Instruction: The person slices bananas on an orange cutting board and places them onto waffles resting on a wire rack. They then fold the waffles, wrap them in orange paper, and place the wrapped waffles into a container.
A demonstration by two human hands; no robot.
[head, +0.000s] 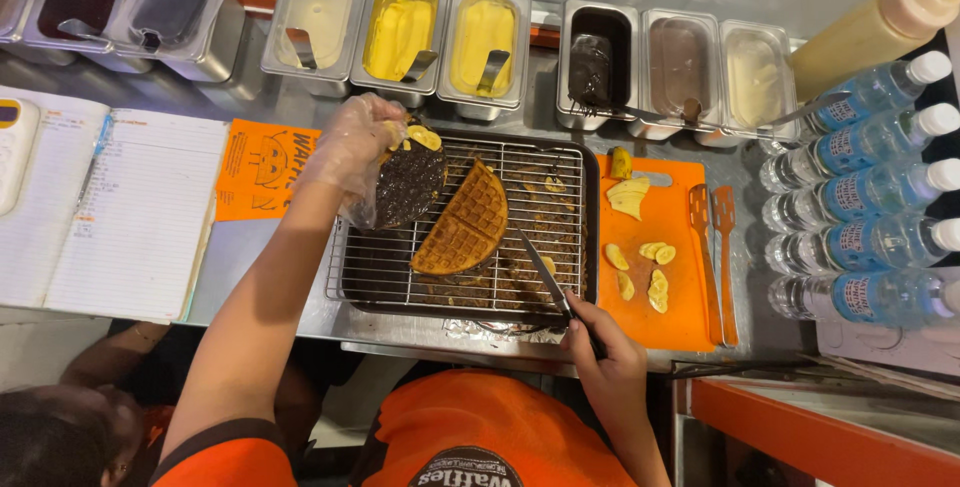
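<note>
The left hand (352, 147), in a clear plastic glove, has its grip clenched on a dark coated waffle half (408, 182) that carries banana slices (424, 136) at its top edge. This half is tilted up over the left part of the wire rack (365, 267). A plain golden waffle half (465, 222) lies flat on the rack, just beside the dark one. The rack sits in a dark tray (592, 237) on the steel counter (250, 257).

The right hand (605, 347), bare, has its grip closed on the handle of a knife (545, 277). The blade points up and left, with its tip near the golden waffle's lower right edge.

Right of the tray lies an orange cutting board (680, 287) with banana pieces (650, 267) and two orange spatulas (712, 247). Clear water bottles (870, 187) with blue labels and white caps lie stacked at the far right, below a tan squeeze bottle (880, 27).

Along the back stand rectangular steel tubs (480, 42) with dark, cream and yellow fillings. At left, an orange square paper sleeve (262, 169) with a dark printed figure lies beside an open lined notebook (110, 207).
</note>
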